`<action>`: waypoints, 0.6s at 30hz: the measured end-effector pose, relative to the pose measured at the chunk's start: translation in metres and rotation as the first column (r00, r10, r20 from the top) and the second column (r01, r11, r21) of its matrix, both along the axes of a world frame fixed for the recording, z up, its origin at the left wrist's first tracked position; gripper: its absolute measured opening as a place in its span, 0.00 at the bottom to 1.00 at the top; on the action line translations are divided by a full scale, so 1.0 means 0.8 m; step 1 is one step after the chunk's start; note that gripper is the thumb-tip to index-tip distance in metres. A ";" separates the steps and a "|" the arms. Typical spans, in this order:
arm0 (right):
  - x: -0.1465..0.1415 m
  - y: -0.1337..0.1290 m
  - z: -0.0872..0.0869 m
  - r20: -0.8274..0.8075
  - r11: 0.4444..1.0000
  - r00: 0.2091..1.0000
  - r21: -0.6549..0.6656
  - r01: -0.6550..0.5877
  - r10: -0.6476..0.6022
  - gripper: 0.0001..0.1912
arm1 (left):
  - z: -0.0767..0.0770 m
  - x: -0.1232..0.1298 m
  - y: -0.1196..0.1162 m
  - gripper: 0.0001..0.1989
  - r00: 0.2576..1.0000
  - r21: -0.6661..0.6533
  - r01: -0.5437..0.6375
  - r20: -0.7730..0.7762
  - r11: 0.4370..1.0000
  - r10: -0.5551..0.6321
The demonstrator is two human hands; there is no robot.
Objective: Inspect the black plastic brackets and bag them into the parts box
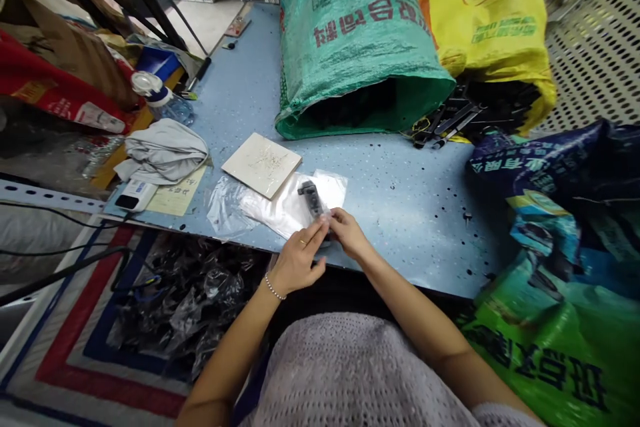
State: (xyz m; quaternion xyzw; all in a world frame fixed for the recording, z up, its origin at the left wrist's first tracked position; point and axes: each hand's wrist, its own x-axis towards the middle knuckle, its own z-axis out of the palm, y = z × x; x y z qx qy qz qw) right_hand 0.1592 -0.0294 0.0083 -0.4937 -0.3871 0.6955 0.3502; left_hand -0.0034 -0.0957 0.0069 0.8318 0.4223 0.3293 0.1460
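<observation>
A black part [312, 199] lies in a clear plastic bag near the table's front edge. My left hand [299, 260] is at the bag's near end, fingers stretched over it and the thumb apart. My right hand [347, 232] pinches the edge of the same bag from the right, its fingertips close to the left ones. More clear bags [275, 213] lie flat beneath and to the left. Just behind them, a pale square tile [262, 164] rests on the blue table [400, 193].
Behind stand a green sack [360, 33] with its mouth open and a yellow sack [495, 20] with black parts. A grey cloth [165, 150], white device [136, 195] and bottle [163, 97] are at left. Bagged black parts [195, 293] sit below; a blue-green sack [565, 307] is at right.
</observation>
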 end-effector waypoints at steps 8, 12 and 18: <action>-0.001 -0.061 0.049 -0.008 0.888 0.917 0.254 -0.383 0.398 0.19 | 0.083 -0.032 -0.047 0.19 0.861 -0.096 -0.378 0.329 0.921 0.388; 0.003 -0.054 0.049 -0.057 0.842 0.848 0.170 -0.512 0.527 0.19 | 0.108 -0.115 -0.104 0.13 0.759 -0.383 -0.501 0.237 0.776 0.607; 0.024 -0.037 0.016 0.024 0.962 0.963 0.043 -0.271 0.270 0.18 | 0.015 -0.316 -0.159 0.19 0.383 -0.478 -0.874 -0.569 0.087 0.728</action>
